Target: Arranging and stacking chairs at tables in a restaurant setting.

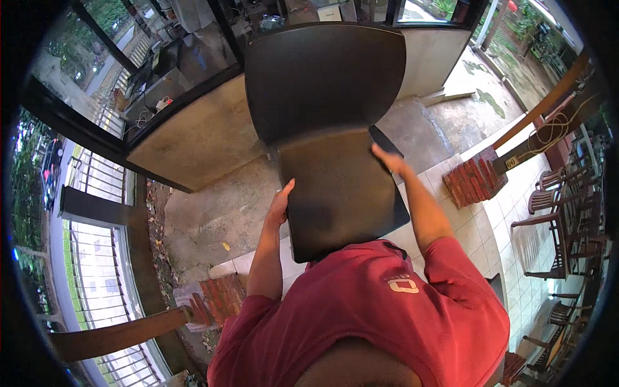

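Note:
A dark chair with a broad curved back stands right in front of me, its seat reaching to my shirt. My left hand grips the left edge of the seat, thumb on top and the other fingers hidden below. Over at the right edge, further back near the backrest, my right hand holds the seat's side, with most of its fingers out of sight. Another dark edge shows past the seat's right side under my right hand; I cannot tell if it belongs to a second chair. The chair's legs are hidden.
Behind the chair runs a low wall with dark-framed windows. Brick pillar bases with wooden posts flank me, one at right, one at lower left. Wooden chairs stand on the tiled floor at far right. A barred railing lies left.

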{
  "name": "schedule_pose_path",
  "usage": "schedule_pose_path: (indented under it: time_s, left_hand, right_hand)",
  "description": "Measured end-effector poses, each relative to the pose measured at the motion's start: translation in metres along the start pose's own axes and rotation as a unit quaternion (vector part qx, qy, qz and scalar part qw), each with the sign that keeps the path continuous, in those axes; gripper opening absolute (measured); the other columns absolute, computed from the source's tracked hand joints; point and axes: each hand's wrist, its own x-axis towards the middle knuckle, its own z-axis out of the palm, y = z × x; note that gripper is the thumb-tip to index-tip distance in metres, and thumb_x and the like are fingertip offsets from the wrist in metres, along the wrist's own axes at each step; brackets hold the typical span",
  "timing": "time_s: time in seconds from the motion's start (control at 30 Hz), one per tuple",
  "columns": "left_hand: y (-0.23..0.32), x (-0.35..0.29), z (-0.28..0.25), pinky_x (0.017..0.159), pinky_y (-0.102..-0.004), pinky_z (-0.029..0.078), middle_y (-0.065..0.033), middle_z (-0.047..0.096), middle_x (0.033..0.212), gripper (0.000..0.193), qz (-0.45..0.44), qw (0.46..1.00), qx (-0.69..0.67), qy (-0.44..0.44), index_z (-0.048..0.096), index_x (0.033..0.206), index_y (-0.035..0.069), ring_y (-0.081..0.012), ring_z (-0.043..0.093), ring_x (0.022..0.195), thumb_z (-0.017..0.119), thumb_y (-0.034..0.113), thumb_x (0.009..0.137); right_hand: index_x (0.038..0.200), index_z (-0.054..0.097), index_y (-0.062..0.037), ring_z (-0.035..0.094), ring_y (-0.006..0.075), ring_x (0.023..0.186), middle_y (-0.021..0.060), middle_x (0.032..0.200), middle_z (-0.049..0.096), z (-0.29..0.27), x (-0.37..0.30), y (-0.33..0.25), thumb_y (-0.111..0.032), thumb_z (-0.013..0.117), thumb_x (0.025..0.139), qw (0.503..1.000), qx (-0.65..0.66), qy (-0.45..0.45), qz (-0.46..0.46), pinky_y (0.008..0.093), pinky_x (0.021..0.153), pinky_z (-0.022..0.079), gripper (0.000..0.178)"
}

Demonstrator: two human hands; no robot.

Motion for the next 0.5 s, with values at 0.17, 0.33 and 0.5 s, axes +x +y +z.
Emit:
schedule_pose_path:
  time_s: [0.17,0.33,0.5]
  left_hand:
    - [-0.006,0.022,-0.003,0.083,-0.0366,0.056,-0.0148,0.07,0.114,0.063,-0.002,0.998,-0.052,0.027,0.061,0.124,-0.007,-0.0223,0.069,0.099,0.064,0.049,0.095]
    - [-0.003,0.036,0.052,0.088,-0.0368,0.055,-0.018,0.067,0.121,0.068,0.066,0.993,-0.041,0.085,0.058,0.129,-0.009,-0.0255,0.068,0.104,0.064,0.05,0.095]
    - [0.002,0.076,0.112,0.095,-0.0366,0.052,-0.02,0.063,0.13,0.076,0.053,0.991,-0.016,0.122,0.055,0.134,-0.01,-0.0272,0.064,0.114,0.062,0.054,0.094]
  right_hand:
    - [0.134,0.056,0.0101,0.061,0.032,0.121,0.0233,0.133,0.061,0.024,-0.019,0.015,-0.074,0.073,0.073,0.993,0.097,-0.008,0.06,0.0384,0.099,0.049,0.105]
    - [0.132,0.054,0.0156,0.066,0.0305,0.113,0.0275,0.121,0.066,-0.01,0.031,0.041,-0.068,0.078,0.072,0.997,0.021,0.067,0.016,0.0385,0.095,0.052,0.106]
    - [0.119,0.065,0.0113,0.07,0.0261,0.092,0.0194,0.104,0.071,-0.069,0.085,0.053,-0.064,0.08,0.073,0.997,0.07,0.045,0.0,0.0363,0.08,0.055,0.089]
